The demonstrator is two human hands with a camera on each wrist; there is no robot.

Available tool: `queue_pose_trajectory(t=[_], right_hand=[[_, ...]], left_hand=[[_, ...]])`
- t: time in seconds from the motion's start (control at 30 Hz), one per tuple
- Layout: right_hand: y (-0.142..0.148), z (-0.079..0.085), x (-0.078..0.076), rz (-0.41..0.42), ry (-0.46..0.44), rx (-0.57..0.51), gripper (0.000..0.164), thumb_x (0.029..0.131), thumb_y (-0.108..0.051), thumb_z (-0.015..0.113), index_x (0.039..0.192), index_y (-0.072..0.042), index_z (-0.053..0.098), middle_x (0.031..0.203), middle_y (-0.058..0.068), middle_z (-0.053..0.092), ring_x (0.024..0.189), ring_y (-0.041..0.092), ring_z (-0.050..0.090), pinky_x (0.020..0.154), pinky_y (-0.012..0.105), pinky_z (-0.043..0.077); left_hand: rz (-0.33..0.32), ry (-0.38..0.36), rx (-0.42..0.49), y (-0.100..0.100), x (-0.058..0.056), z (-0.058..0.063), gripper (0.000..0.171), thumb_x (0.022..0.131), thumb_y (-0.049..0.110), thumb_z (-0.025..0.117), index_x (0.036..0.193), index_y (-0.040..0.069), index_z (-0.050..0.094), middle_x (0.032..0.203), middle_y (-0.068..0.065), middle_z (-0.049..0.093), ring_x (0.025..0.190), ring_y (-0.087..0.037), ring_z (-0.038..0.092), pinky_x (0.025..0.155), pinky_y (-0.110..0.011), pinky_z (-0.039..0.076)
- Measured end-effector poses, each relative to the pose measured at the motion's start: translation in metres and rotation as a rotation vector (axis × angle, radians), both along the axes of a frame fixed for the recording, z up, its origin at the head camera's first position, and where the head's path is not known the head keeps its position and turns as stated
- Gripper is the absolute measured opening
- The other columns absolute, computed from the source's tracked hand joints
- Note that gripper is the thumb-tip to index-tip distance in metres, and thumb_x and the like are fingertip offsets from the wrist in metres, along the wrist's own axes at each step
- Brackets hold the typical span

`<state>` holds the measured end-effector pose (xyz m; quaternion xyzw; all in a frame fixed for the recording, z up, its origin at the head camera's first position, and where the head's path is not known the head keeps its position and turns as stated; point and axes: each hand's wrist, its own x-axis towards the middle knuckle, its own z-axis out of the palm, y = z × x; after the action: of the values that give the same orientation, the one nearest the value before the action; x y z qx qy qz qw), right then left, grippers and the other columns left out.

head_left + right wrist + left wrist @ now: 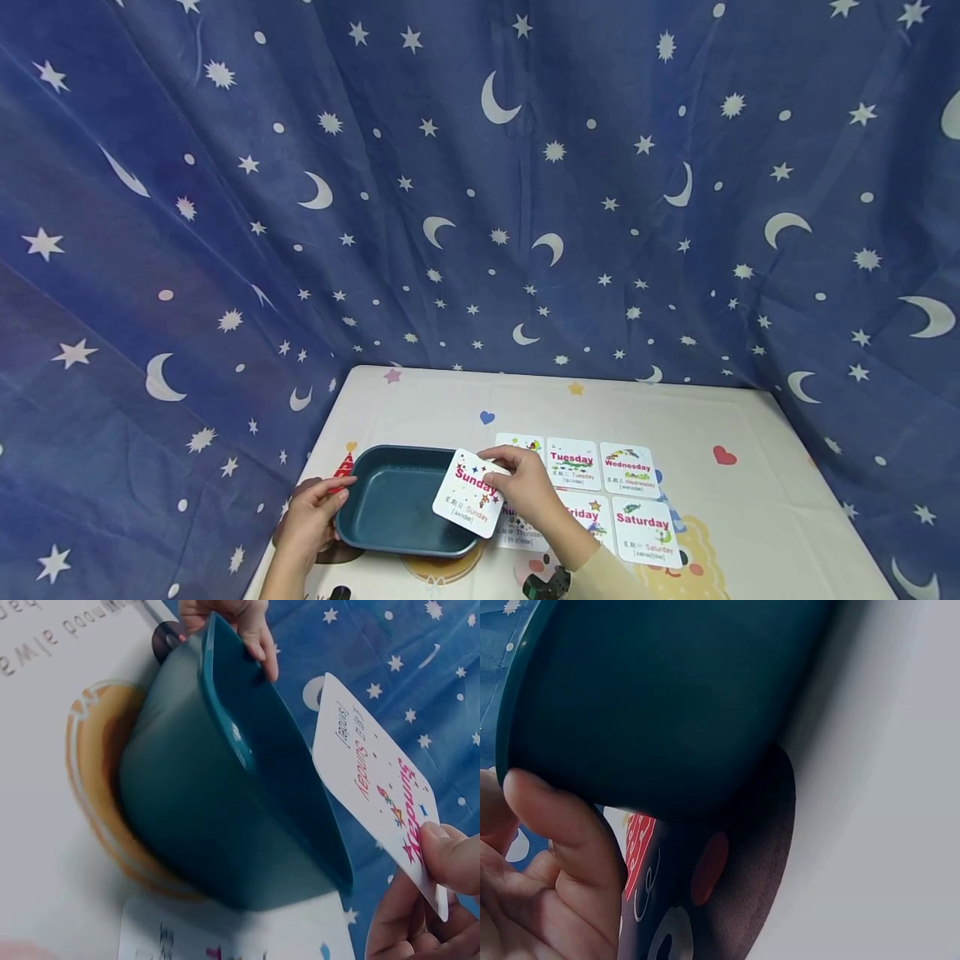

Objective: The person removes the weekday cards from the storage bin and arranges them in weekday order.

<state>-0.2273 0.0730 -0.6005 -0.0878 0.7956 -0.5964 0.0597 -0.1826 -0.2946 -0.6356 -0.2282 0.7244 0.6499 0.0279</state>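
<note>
A white card printed "Sunday" (467,502) is pinched at its right edge between thumb and fingers of my right hand (528,492). It hangs over the right end of a dark teal rectangular tub (408,546), and in the right wrist view the card (367,776) is beside the tub's rim. My left hand (309,517) grips the tub's left end. In the left wrist view, that thumb (562,814) presses near the tub's rim. No card shows inside the tub.
Right of the tub lie day cards in two rows: Tuesday (573,463), Wednesday (629,469), Friday (588,518), Saturday (647,532), and Thursday (521,535), partly behind my right hand. Another card (517,442) is half covered. A starry blue curtain (525,183) hangs behind the table (675,408).
</note>
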Motion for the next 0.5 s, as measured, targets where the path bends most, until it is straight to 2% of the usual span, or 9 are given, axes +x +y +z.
queue_pose_trajectory(t=[0.5], right_hand=[[0.055, -0.018, 0.011, -0.001, -0.141, -0.043, 0.033, 0.085, 0.004, 0.081, 0.117, -0.008, 0.08, 0.097, 0.012, 0.074, 0.082, 0.013, 0.065, 0.068, 0.019, 0.056]], left_hand=[[-0.015, -0.001, 0.004, -0.002, -0.001, -0.004, 0.036, 0.106, 0.005, 0.066, 0.141, 0.0, 0.067, 0.082, -0.002, 0.053, 0.051, -0.012, 0.047, 0.047, -0.027, 0.048]])
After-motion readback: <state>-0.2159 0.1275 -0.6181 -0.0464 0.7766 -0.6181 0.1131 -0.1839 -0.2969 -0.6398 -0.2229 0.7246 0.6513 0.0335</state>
